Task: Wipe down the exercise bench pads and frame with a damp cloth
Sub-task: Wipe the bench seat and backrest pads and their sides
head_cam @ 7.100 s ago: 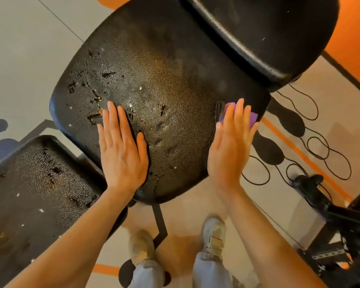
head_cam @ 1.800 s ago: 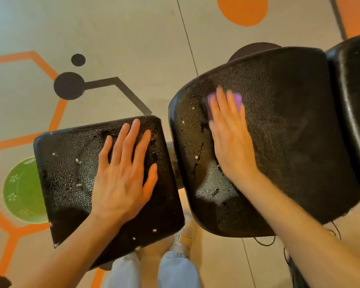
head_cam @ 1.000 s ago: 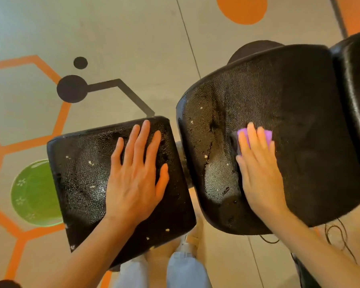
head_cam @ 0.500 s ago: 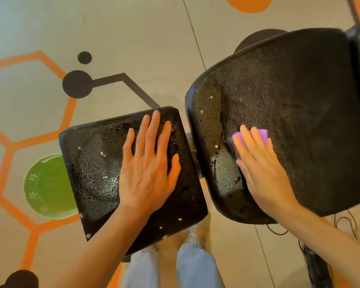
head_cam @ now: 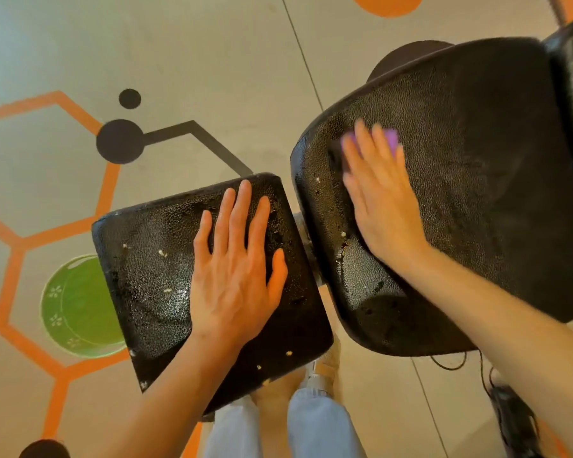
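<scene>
— While the left hand (head_cam: pixel 235 276) lies flat with fingers straight and spread on the small seat pad (head_cam: pixel 153 279), where is the cloth?

— At about one o'clock from that hand. A purple cloth (head_cam: pixel 391 140) sits under the straight fingers of the right hand (head_cam: pixel 381 206), pressed onto the large pad (head_cam: pixel 497 180). Only its edges peek out past the fingertips, and that hand is blurred.

— So neither hand is closed round anything?

— Correct; both palms are flat, one on each pad, well apart.

— How do the pads look?

— Black, pebbled, glistening in patches, with pale flecks and cracked spots. The small one is at nine o'clock from the large one, a narrow gap between them.

— Anything else?

— A green plate (head_cam: pixel 76 305) is on the patterned floor (head_cam: pixel 212 61) at nine o'clock from the small pad, partly hidden by it. Pale trouser legs (head_cam: pixel 318 424) show at six o'clock.
</scene>
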